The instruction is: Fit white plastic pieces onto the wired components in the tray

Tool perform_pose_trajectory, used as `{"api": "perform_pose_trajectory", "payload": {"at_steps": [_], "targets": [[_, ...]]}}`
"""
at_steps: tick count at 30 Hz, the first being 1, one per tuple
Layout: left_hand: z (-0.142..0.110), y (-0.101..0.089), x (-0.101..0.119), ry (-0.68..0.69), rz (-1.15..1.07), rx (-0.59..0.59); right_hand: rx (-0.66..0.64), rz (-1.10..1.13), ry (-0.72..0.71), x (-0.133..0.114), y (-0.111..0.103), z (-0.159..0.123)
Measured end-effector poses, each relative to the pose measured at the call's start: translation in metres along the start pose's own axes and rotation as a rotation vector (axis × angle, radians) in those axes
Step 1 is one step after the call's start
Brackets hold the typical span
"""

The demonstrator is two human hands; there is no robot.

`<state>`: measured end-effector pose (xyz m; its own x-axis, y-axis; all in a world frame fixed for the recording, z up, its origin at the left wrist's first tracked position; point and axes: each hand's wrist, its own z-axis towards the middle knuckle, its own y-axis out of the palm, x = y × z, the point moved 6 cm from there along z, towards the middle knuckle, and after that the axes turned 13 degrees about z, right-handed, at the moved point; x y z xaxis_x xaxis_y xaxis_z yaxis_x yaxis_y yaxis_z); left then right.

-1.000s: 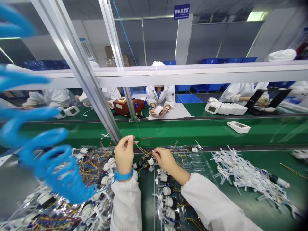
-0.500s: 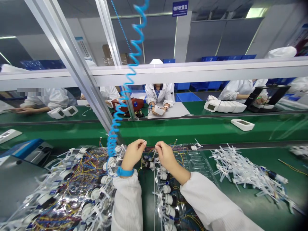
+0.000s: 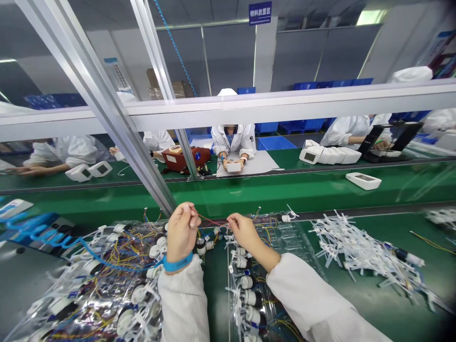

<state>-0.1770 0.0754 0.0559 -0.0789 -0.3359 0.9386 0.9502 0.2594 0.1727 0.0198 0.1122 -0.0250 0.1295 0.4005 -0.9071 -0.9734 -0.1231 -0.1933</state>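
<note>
Thin red wires point(image 3: 213, 221) stretch between my two hands above the bench. My left hand point(image 3: 182, 232), with a blue wrist strap point(image 3: 178, 262), is closed on their left end. With fingertips pinched together, my right hand point(image 3: 245, 232) grips the other end; the tip itself is hidden. Just below the wires, between the hands, lies a small black-and-white cylindrical part point(image 3: 201, 245) with leads. A row of similar cylindrical parts point(image 3: 252, 297) runs down a clear plastic tray beside my right forearm. Many more, with tangled yellow and blue wires point(image 3: 123, 249), fill the trays on the left.
A heap of white plastic strips point(image 3: 351, 244) covers the bench at right. A blue coiled cord point(image 3: 42, 232) runs from my wrist strap over a grey-and-blue box point(image 3: 24, 270). A metal post point(image 3: 117, 114) slants at left. A white device point(image 3: 363, 180) lies on the green belt; co-workers sit beyond.
My left hand has moved left and turned, and the red wires now show taut between my hands. The blue coiled cord has swung down to the left. The white device has shifted slightly right.
</note>
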Motion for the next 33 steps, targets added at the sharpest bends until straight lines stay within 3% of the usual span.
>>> {"api": "perform_pose_trajectory", "payload": {"at_steps": [6,12,18,28,33], "targets": [[0.003,-0.013,-0.007,-0.065,-0.04,0.002,0.082,0.031,0.027,0.004,-0.01,0.004],[0.0,0.009,-0.026,-0.161,0.053,-0.184,-0.109,-0.054,-0.016,-0.019,0.003,0.01],[0.004,0.003,-0.017,-0.046,-0.175,-0.04,-0.334,-0.241,-0.004,-0.017,0.017,-0.003],[0.003,-0.016,0.006,0.059,-0.507,0.088,-0.609,-0.463,-0.01,-0.011,0.022,-0.023],[0.002,-0.009,0.005,0.048,-0.523,0.069,-0.63,-0.474,-0.082,-0.026,0.027,-0.031]]}}
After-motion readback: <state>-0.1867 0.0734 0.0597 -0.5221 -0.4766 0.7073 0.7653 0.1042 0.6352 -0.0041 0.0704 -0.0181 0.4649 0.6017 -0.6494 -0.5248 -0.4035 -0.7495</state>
